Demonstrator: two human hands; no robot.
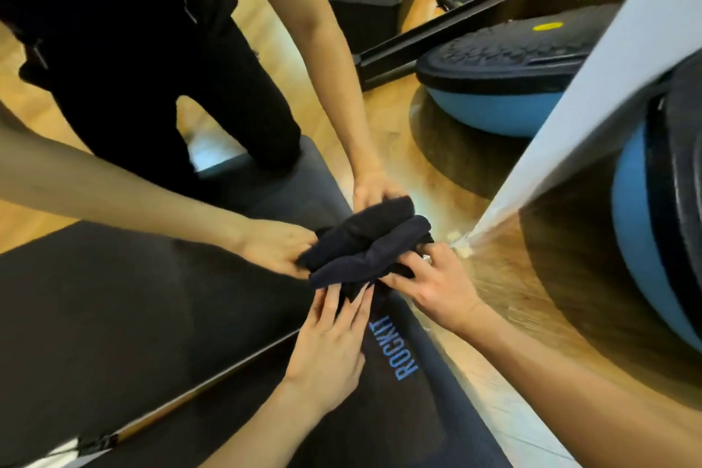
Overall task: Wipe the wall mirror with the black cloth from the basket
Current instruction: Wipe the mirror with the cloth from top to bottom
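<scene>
cloth: the black cloth [370, 245] is bunched in 2 thick folds, pressed against the mirror [266, 49] low down, near where the glass meets the floor; its reflection merges with it, so the upper fold may be the mirrored half
left hand: the left hand [330, 346] reaches up from the bottom of the view; its fingers are straight and slightly spread, tips lying on the lower edge of the cloth; they press rather than curl round it
right hand: the right hand [437, 285] comes in from the lower right; its fingers are bent and tucked into the right end of the cloth, holding the fabric; thumb not clearly visible
mirror: the glass fills the upper left of the view; it reflects a person in black clothes and 2 forearms whose hands meet the cloth from above and from the left
mat: a dark mat [399, 410] lies under the left hand, running up to the mirror; blue lettering on it reads ROCKIT
floor: wood floor [505, 300] to the right of the mat, blurred
column: a white edge [569, 118] rises at a slant from just beside the cloth
ball: a blue and black half-ball [653, 232] sits at the far right; its like shows in the glass
</scene>
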